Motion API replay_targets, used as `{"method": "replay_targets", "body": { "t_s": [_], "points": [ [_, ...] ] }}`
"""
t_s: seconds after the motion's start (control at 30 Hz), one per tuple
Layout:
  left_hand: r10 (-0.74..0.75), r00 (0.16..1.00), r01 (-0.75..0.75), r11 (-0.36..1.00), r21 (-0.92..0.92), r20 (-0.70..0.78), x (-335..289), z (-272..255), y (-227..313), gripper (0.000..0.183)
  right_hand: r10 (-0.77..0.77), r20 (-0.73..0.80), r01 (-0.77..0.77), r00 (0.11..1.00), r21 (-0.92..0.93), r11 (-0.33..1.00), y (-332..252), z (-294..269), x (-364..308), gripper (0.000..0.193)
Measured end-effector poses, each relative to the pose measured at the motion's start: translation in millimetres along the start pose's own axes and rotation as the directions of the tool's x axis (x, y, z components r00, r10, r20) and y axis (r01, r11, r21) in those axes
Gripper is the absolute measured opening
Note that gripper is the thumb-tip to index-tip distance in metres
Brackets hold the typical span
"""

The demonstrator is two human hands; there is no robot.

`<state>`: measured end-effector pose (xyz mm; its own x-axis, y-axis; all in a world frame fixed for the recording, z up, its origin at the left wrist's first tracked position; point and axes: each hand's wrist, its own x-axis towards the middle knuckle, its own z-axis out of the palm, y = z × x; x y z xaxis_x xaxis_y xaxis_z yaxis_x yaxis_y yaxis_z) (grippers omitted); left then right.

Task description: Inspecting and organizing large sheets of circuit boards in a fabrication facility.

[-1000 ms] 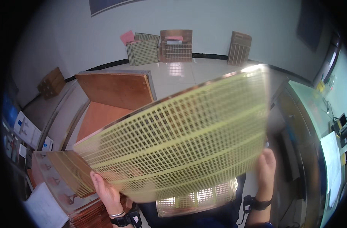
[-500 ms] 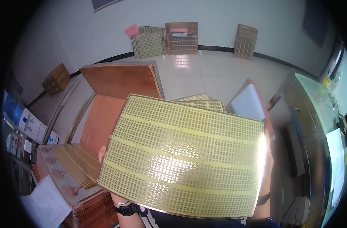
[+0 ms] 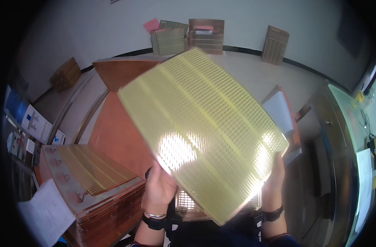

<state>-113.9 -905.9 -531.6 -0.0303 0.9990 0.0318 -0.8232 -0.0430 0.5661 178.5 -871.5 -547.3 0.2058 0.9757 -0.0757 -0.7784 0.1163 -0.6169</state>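
A large yellow-green circuit board panel (image 3: 204,123), patterned with rows of small pads, is held up in front of me and tilted. My left hand (image 3: 160,185) grips its lower left edge, with the fingers partly hidden behind it. At the right edge, near the corner, my right hand (image 3: 274,177) is closed on the same panel; its fingers are mostly hidden. Bright glare covers parts of the surface. Below the held panel, part of another perforated-looking panel (image 3: 186,201) shows close to my body. To the left, a similar panel (image 3: 99,166) lies on a stack of copper-coloured boards (image 3: 109,220).
A copper-brown board surface (image 3: 114,131) with an upright back (image 3: 122,74) stands ahead on the left. White paper (image 3: 48,210) hangs by the stack. Panels (image 3: 168,42) lean on the far wall. A green-topped desk (image 3: 344,107) is on the right.
The held panel has turned clockwise, its far left corner swinging up and away. Both hands now show more at its edges, and another panel has come into view beneath it.
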Motion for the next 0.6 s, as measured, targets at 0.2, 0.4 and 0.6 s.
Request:
{"method": "replay_targets", "body": {
  "t_s": [0.2, 0.4, 0.6],
  "points": [
    [-0.115, 0.981, 0.137, 0.981, 0.135, -0.156, -9, 10, -27, 0.04, 0.128, 0.081, -0.134, 0.988, 0.071, 0.988, 21, 11, 0, 0.041],
    [-0.088, 0.978, 0.122, 0.976, 0.181, -0.187, -7, -9, -14, 0.036, 0.149, 0.123, -0.149, 0.981, -0.013, 0.989, 9, -10, 1, 0.045],
    [-0.013, 0.97, 0.064, 0.976, 0.206, -0.241, -5, -25, -1, 0.038, 0.092, 0.162, -0.071, 0.983, -0.133, 0.989, -4, -12, -7, 0.047]
  ]
}}
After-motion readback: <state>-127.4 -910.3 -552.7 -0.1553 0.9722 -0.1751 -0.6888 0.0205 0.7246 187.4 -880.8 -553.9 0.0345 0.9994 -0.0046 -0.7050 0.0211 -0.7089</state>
